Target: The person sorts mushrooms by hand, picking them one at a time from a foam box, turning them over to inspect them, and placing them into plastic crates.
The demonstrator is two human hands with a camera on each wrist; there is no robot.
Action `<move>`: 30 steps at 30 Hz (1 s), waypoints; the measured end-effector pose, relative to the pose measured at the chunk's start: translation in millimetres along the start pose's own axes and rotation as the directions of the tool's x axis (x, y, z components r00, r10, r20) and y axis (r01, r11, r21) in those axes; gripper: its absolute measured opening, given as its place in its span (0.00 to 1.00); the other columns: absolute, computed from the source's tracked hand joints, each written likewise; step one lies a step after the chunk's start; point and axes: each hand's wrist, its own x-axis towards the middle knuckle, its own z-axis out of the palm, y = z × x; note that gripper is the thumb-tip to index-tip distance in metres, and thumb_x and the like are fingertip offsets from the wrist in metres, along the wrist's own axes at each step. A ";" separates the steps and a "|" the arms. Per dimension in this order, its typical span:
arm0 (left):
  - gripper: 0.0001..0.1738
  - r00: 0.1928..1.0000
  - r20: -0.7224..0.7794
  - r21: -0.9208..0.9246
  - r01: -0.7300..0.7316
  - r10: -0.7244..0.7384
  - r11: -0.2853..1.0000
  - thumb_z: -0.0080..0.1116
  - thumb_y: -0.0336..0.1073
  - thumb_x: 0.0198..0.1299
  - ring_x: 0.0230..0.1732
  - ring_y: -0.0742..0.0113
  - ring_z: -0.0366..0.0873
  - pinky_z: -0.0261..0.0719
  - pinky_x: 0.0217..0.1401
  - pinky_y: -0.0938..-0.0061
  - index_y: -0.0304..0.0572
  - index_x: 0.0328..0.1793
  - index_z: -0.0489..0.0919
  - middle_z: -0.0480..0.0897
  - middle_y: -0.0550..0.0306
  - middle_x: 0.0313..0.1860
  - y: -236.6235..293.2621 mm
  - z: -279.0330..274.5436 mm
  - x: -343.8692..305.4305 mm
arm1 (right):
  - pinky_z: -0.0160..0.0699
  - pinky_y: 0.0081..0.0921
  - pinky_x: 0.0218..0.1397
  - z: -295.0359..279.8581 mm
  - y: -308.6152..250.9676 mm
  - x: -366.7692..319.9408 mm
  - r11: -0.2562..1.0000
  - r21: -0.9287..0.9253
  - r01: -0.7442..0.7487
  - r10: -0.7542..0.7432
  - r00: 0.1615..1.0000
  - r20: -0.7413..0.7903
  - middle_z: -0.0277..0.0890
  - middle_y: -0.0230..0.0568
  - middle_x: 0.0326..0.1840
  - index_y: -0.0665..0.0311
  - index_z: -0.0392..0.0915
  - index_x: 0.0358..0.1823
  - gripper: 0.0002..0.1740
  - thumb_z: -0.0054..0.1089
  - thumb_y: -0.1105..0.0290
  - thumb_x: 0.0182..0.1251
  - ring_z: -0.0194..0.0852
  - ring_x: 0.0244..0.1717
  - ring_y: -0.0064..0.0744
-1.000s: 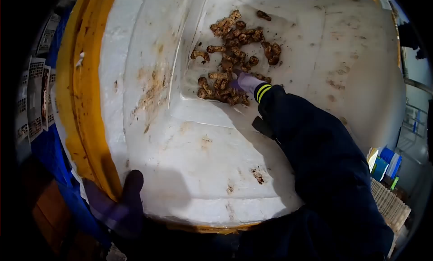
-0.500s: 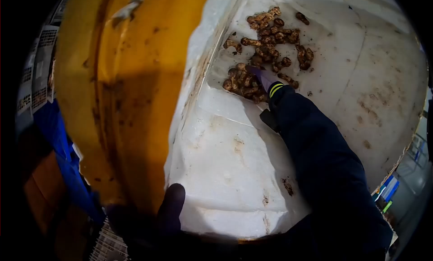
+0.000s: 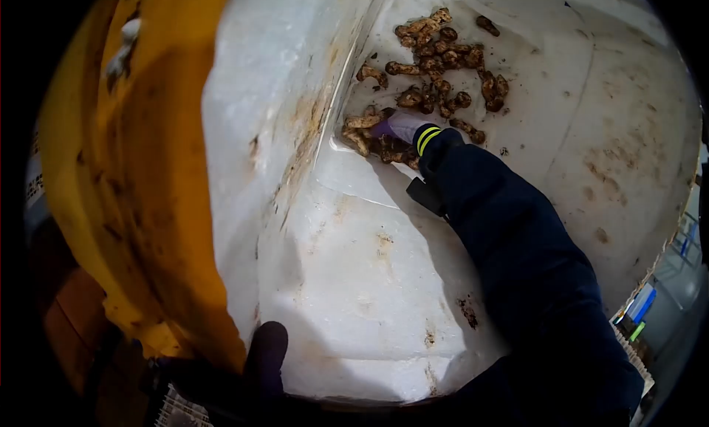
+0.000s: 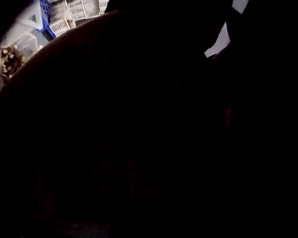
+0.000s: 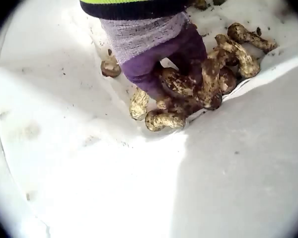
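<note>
Brown, dirt-covered mushrooms (image 3: 436, 54) lie in a corner on the floor of a deep white foam box (image 3: 347, 279). My right hand (image 3: 399, 128), in a purple and grey glove, reaches into the cluster nearest the corner. In the right wrist view the gloved hand (image 5: 161, 59) has its fingers curled down around mushrooms (image 5: 179, 84), their tips hidden among them. My left hand (image 3: 269, 360), gloved in dark purple, holds the box's near left rim, thumb on the inner side and fingers hidden in shadow. The left wrist view is almost wholly dark.
Yellow tape (image 3: 155, 168) covers the box's left rim. A lone mushroom (image 3: 487, 25) lies apart at the back. Dirt specks mark the box walls. Outside, at the right, are blue and green items (image 3: 641, 305); white baskets (image 4: 79, 10) show in the left wrist view.
My right hand has shifted slightly toward the corner, among the nearer mushrooms. The head view has moved, first bringing the yellow rim closer. My left hand remains at the rim.
</note>
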 end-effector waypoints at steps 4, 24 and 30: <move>0.56 0.997 -0.048 0.010 -0.067 0.067 0.998 0.68 0.33 0.40 0.66 0.49 0.67 0.66 0.69 0.59 0.33 0.78 0.53 0.65 0.40 0.70 -5.8 5.0 -1.2 | 0.76 0.37 0.49 41.4 25.8 40.4 0.988 -0.051 -0.148 0.125 0.943 -0.308 0.79 0.57 0.47 0.69 0.78 0.49 0.21 0.53 0.57 0.71 0.79 0.45 0.49; 0.30 0.808 0.249 -0.584 -0.315 0.534 0.748 0.65 0.36 0.57 0.47 0.55 0.83 0.80 0.51 0.68 0.30 0.64 0.71 0.84 0.46 0.48 69.8 28.9 43.2 | 0.83 0.19 0.33 -204.6 -215.9 -380.5 0.729 0.323 0.604 -0.478 0.786 -0.391 0.80 0.40 0.41 0.68 0.71 0.55 0.21 0.55 0.80 0.58 0.80 0.33 0.22; 0.26 0.740 -0.225 -0.733 -0.558 0.634 0.390 0.53 0.45 0.71 0.59 0.53 0.78 0.74 0.62 0.65 0.30 0.63 0.73 0.79 0.43 0.59 75.8 -5.1 -63.7 | 0.82 0.18 0.43 -108.8 -242.8 -505.5 0.566 0.039 0.823 -0.539 0.405 -0.738 0.79 0.38 0.50 0.68 0.74 0.55 0.22 0.58 0.83 0.56 0.81 0.44 0.23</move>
